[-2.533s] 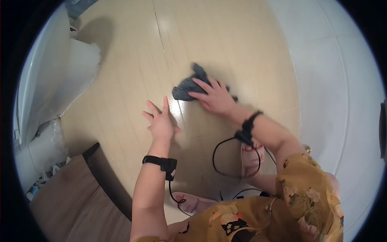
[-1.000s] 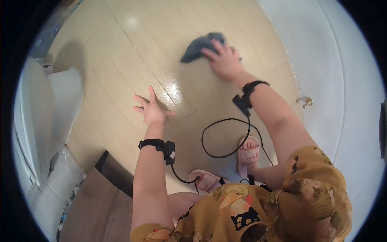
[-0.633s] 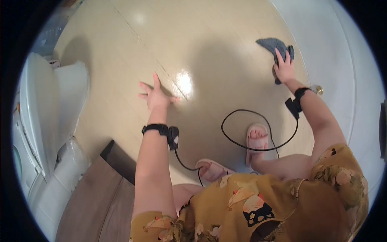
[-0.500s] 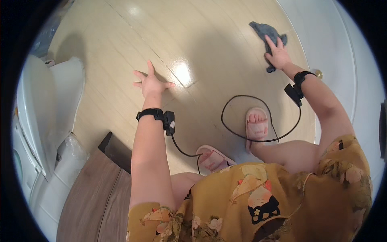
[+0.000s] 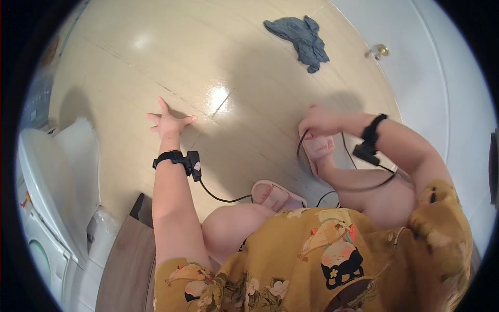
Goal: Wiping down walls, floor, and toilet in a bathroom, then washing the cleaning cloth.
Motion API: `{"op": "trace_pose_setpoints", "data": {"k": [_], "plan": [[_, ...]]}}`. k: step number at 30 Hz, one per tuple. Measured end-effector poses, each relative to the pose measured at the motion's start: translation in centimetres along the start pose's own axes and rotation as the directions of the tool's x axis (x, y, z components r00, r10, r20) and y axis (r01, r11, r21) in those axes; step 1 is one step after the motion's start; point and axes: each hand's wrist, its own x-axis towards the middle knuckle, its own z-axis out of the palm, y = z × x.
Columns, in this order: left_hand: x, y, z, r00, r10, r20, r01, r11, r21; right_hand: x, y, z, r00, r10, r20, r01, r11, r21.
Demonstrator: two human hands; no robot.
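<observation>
My left hand (image 5: 169,124) rests on the wood-look floor with its fingers spread, holding nothing. Drawn back over the toes of the pink slipper on my right foot (image 5: 318,148), my right hand (image 5: 323,120) has its fingers curled. A black cable (image 5: 300,144) runs out from under those fingers, seemingly pinched in them; the fingertips are partly hidden. A crumpled dark grey cloth (image 5: 301,39) lies by itself on the floor, farther out than both hands. Each wrist wears a black strap with a small black box (image 5: 193,165), and cables trail from the boxes.
A white toilet (image 5: 52,182) stands at the left, with a clear plastic bag (image 5: 106,223) near its base. Brown wooden furniture (image 5: 127,265) is at lower left. A white door or panel (image 5: 416,78) with a brass-coloured knob (image 5: 381,51) borders the right.
My right hand has left the grey cloth and come back toward my right foot, to the cable. The cloth lies more spread out. My left hand stays spread on the floor.
</observation>
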Motion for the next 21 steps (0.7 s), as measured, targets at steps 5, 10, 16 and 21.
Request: {"op": "trace_pose_setpoints", "data": {"k": [5,10,16,21], "plan": [[1.3,-1.1,1.1,0.999,0.046,-0.007,-0.046,0.997,0.056,-23.9,5.7,8.2,0.644,0.765,0.006,-0.762,0.642,-0.085],[1.2,-1.0,1.5,0.998,0.06,-0.018,-0.057,0.993,0.106,-28.9,-9.5,17.0,0.512,0.85,0.126,-0.852,0.482,0.205],[4.0,-0.6,4.0,0.995,0.096,-0.013,-0.094,0.992,0.082,-31.5,-21.8,7.4,0.681,0.617,0.396,-0.732,0.555,0.395],[4.3,0.2,2.3,0.997,0.082,-0.007,-0.081,0.989,0.122,-32.6,-27.7,-5.3,0.863,0.327,0.385,-0.461,0.821,0.337]]}}
